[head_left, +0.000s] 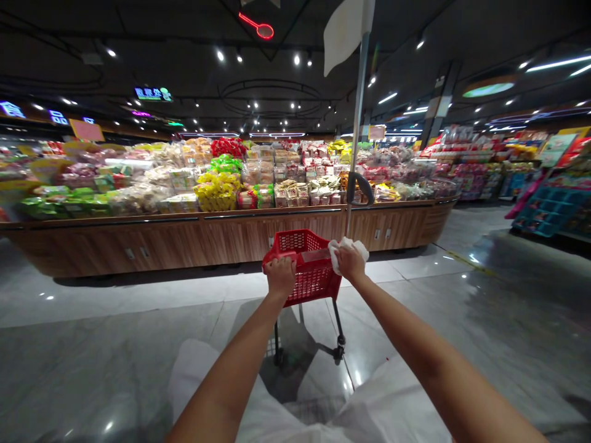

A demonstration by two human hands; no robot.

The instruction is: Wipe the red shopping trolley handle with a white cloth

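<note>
A small red shopping cart [314, 284] stands in front of me on dark legs with small wheels. My left hand [281, 275] is closed over the left end of its handle [314, 255]. At the handle's right end, my right hand [349, 259] is closed on a crumpled white cloth or tissue [334, 251]. Whether its fingers also grip the bar underneath is hidden. Just beyond that hand rises a thin pole [359, 104] with a grey loop grip [361, 189] and a white flag [344, 34] at the top.
A long wood-panelled display counter [161, 246] stretches across ahead, heaped with packaged goods, including yellow packs [218, 189] and red packs [228, 146]. To the right, more stocked shelves [480, 160] and a blue rack [549, 206] stand beyond the shiny grey floor [462, 314].
</note>
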